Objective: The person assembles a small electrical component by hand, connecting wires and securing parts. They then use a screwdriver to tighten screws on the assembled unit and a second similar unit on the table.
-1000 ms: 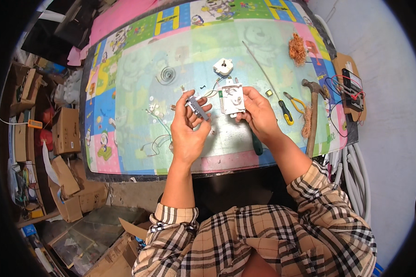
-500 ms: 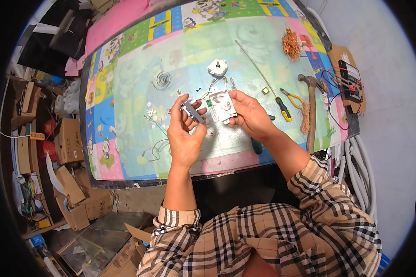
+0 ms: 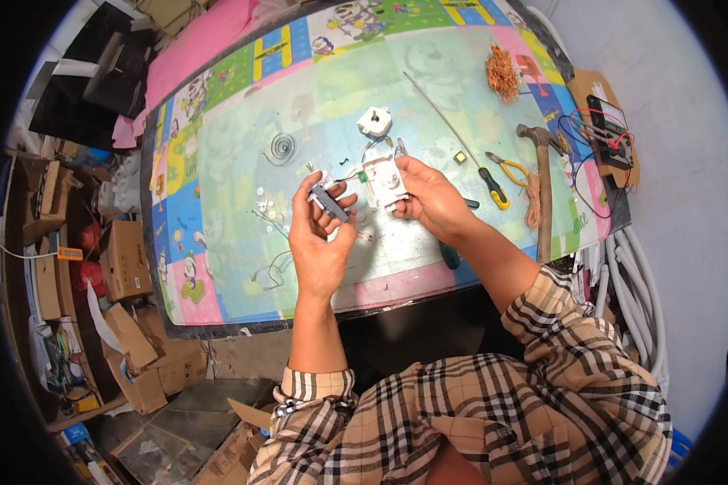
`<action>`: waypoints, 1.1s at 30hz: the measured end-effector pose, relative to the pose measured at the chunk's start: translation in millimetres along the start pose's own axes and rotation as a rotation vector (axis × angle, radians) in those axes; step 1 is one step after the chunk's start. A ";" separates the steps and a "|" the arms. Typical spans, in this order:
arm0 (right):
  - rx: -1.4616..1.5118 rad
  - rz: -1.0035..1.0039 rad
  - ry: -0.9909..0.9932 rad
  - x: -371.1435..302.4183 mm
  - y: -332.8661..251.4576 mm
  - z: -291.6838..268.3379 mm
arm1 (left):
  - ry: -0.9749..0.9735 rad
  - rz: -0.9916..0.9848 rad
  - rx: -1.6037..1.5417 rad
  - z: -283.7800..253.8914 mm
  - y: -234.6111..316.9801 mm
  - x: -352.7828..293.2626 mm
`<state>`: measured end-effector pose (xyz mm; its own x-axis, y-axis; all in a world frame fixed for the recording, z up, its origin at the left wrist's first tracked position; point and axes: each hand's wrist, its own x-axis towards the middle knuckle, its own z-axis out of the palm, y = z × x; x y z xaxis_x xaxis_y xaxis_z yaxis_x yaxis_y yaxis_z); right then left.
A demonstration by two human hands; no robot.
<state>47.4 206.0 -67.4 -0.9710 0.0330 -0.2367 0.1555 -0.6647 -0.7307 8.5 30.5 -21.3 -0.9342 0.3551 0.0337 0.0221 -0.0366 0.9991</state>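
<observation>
My left hand (image 3: 322, 242) grips a small grey plastic part (image 3: 329, 202) between thumb and fingers. A white, roughly square plastic housing (image 3: 385, 179) is pinched along its right side by my right hand (image 3: 430, 196). A little green piece (image 3: 362, 176) sits at the housing's left edge, with thin wires running toward the grey part. Both pieces are held above the table, a short gap apart. Just beyond them lies a white round-cornered timer-like unit (image 3: 374, 122) with a dark centre; wires lead from it toward the housing.
On the patterned table cover (image 3: 243, 186) are a coiled spring (image 3: 282, 148), loose wires (image 3: 275, 271), a long screwdriver (image 3: 493, 188), pliers (image 3: 510, 168), a hammer (image 3: 544, 186) and a copper wire bundle (image 3: 502, 74). A multimeter (image 3: 609, 133) stands by the right edge. Cardboard boxes (image 3: 127, 259) fill the left.
The view has shifted slightly. My left hand has turned the grey part a little, and my right hand has tilted the white housing slightly; both are still held.
</observation>
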 end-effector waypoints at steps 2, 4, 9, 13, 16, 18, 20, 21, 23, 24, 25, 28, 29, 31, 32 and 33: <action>-0.137 -0.028 0.056 0.0 1.7 1.7 | 0.005 0.005 0.017 -1.2 -1.4 -0.3; -0.295 -0.104 0.112 0.5 5.2 0.6 | -0.008 -0.001 0.030 -0.2 -3.0 1.7; -0.498 -0.172 0.155 -3.8 2.4 5.1 | -0.023 -0.012 0.272 -5.6 -6.8 2.0; -0.603 -0.218 0.170 -8.6 4.1 13.1 | -0.024 0.051 0.628 -1.8 -7.5 -2.3; -0.617 -0.253 0.167 -8.7 6.9 15.9 | -0.083 0.127 0.762 -0.8 -9.2 -3.3; -0.628 -0.270 0.160 -10.0 7.3 14.8 | -0.101 0.089 0.779 3.9 -4.9 -3.3; -0.662 -0.280 0.135 -11.9 4.2 16.8 | -0.091 0.116 0.799 4.6 -6.2 -3.6; -0.671 -0.289 0.127 -11.7 5.1 17.1 | -0.072 0.162 0.810 3.0 -10.0 -3.7; -0.691 -0.308 0.114 -11.0 6.7 16.6 | -0.054 0.217 0.821 2.3 -12.4 -3.5; -0.692 -0.315 0.115 -11.6 6.3 17.1 | -0.055 0.226 0.820 2.7 -12.6 -3.0; -0.693 -0.323 0.116 -12.8 5.4 18.1 | -0.055 0.235 0.820 3.0 -12.9 -2.7; -0.755 -0.344 0.112 -13.7 5.0 17.1 | -0.043 0.236 0.817 5.1 -11.9 -1.9; -0.785 -0.349 0.105 -13.8 5.1 17.1 | -0.038 0.250 0.810 4.9 -12.1 -2.1; -0.799 -0.355 0.108 -15.0 4.7 18.1 | -0.028 0.278 0.794 4.0 -13.0 -2.6; -0.806 -0.360 0.113 -15.2 4.3 18.0 | -0.033 0.283 0.788 4.1 -12.9 -2.1; -0.768 -0.367 0.122 -14.6 5.3 17.6 | -0.037 0.289 0.783 4.0 -12.5 -2.1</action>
<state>59.3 188.8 -56.5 -0.9645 0.2561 0.0643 -0.0419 0.0919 -0.9949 11.6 33.9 -33.8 -0.8419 0.4620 0.2789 0.5128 0.5237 0.6803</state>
